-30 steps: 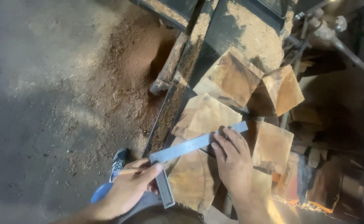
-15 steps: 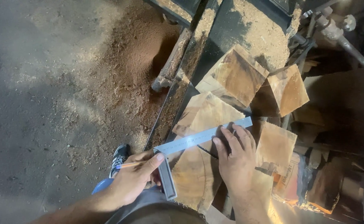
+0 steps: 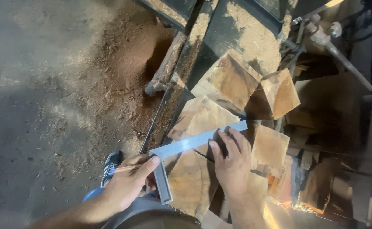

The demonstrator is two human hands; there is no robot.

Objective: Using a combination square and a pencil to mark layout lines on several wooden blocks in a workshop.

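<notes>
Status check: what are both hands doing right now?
Left hand grips pencil, steadies square. Right hand presses its blade onto wood block. Nothing blocking.

Square: metal try square (image 3: pixel 194 144) lies across wood block (image 3: pixel 194 178).
Right hand (image 3: pixel 232 163): presses its blade.
Left hand (image 3: pixel 128 182): at its corner, holding pencil (image 3: pixel 122 169).

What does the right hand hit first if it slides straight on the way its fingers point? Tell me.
The right hand points up the picture, fingers already on the square's blade. Past the blade, it would likely meet the wood block first, though depth is unclear.
</notes>
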